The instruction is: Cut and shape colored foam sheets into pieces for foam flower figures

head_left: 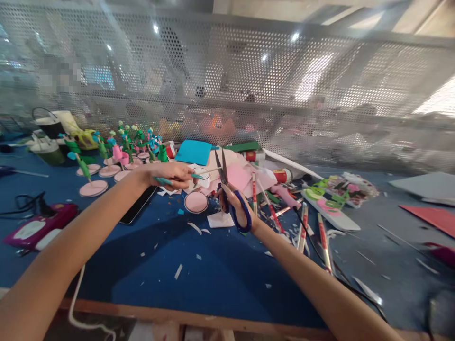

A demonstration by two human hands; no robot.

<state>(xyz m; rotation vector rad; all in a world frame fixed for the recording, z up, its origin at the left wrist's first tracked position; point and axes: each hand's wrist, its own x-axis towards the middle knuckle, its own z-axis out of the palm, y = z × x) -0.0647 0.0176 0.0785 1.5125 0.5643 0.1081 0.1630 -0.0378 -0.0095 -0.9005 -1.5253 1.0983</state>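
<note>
Above the blue table (159, 279), scissors (223, 176) and a thin stick (210, 170) are held close together.
The scissors are gripped by the right hand (239, 206), apparently so the parted blades can be steered; the stick is pinched by the left hand (170, 174), so its right end lies free at the blades (contact cannot be told).

Stick (211, 170) end hidden in left hand (174, 175), phone (138, 207) partly behind left forearm (88, 237), red sheet (434, 219) cut off at right, view through mesh screen (249, 61) blurred

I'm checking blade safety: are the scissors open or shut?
Open: the scissors in the right hand show their blade tips apart.
</note>
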